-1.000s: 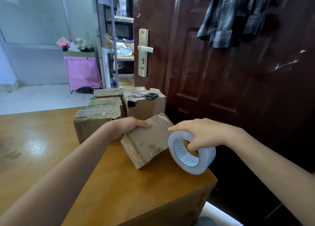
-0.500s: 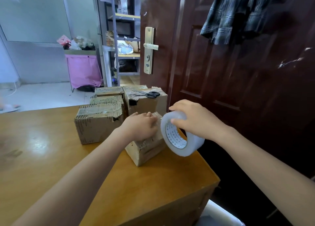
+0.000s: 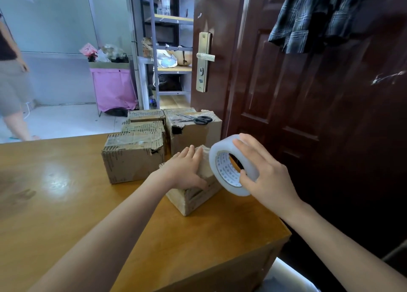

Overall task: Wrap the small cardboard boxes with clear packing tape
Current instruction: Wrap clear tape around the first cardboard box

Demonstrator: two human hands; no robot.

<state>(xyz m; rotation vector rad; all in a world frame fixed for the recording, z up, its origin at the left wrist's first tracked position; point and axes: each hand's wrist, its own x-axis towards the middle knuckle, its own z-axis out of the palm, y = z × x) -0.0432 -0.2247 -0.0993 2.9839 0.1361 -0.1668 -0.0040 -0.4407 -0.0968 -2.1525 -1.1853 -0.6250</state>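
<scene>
A small cardboard box (image 3: 196, 197) sits on the wooden table (image 3: 66, 203) near its right edge. My left hand (image 3: 187, 168) lies flat on top of the box, fingers straight, thumb down its front face. My right hand (image 3: 262, 172) grips a roll of clear packing tape (image 3: 229, 166), thumb at the roll's inner rim and fingers over its outer face. The roll is held upright against the box's right side. Behind them stand several more cardboard boxes (image 3: 132, 157), some with tape on top.
Black-handled scissors (image 3: 199, 119) lie on the taller box (image 3: 193, 128) at the back. A dark brown door (image 3: 308, 93) stands close on the right, with a plaid shirt (image 3: 319, 16) hanging on it. A person (image 3: 11, 82) walks at the far left. Shelves (image 3: 167, 49) and a pink-draped cart (image 3: 112, 86) stand beyond the table.
The box was tilted up a second ago and now lies flat under my left hand. My right hand has brought the tape roll up against the box's right side. A person has entered at left.
</scene>
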